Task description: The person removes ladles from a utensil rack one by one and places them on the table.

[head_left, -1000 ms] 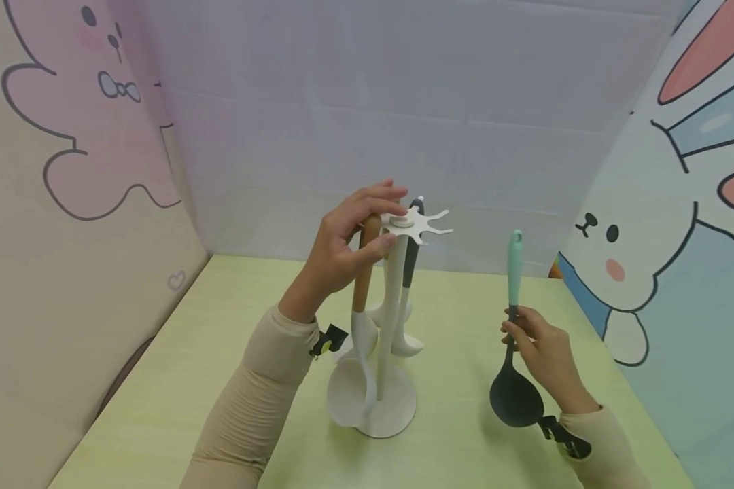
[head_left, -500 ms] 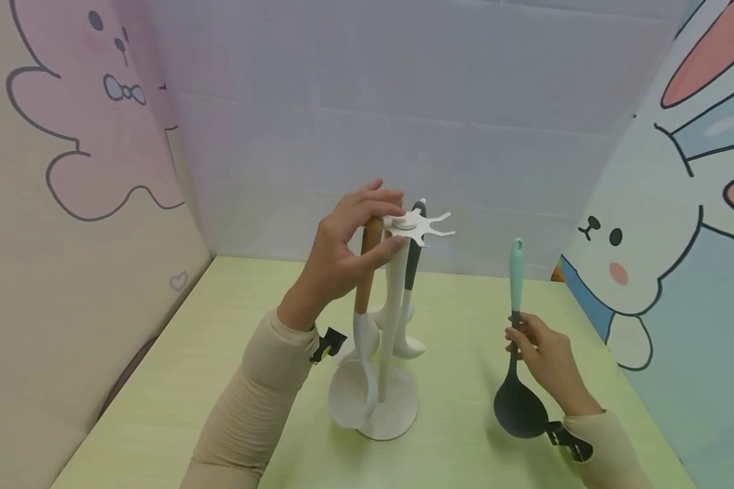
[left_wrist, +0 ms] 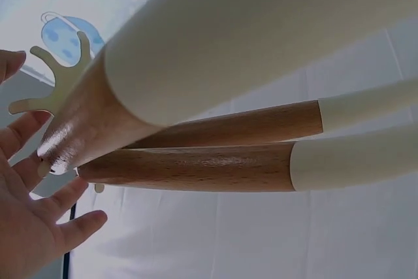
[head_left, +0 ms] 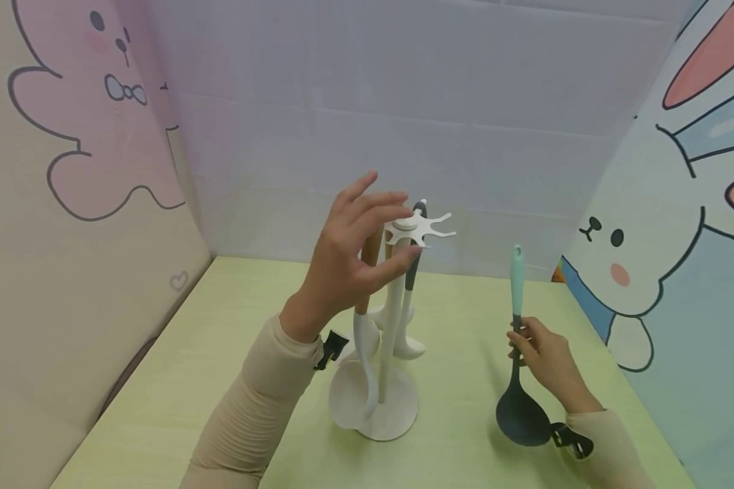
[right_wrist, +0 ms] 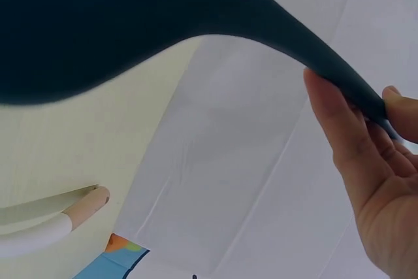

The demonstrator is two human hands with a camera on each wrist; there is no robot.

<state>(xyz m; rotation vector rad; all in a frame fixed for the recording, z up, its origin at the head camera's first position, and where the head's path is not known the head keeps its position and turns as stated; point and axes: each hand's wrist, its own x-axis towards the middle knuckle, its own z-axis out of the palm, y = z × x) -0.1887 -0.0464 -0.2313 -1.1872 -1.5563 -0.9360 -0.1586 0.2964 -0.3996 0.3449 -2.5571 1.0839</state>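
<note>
A white utensil stand [head_left: 397,411] stands upright on the table, with several utensils hanging from its star-shaped hook top [head_left: 425,231]. My left hand [head_left: 342,261] is at that top, fingers spread and thumb apart; whether a fingertip touches it I cannot tell. Beside it hangs a white utensil with a wooden handle [head_left: 362,304]; the left wrist view shows several wooden handles [left_wrist: 196,168]. Behind the pole hangs a grey-handled white utensil [head_left: 407,312]. To the right, my right hand [head_left: 544,360] pinches the dark stem of a ladle [head_left: 522,414], bowl down, mint handle up.
The pale yellow-green table [head_left: 459,421] meets a plain white back wall [head_left: 404,136]. Printed side walls rise left and right. In the right wrist view, a curved white piece with a wood-coloured end [right_wrist: 88,206] shows at lower left.
My left hand has loosened from the wooden handle and stand top, its fingers spreading and its thumb sliding right. The ladle in my right hand has sunk slightly toward me.
</note>
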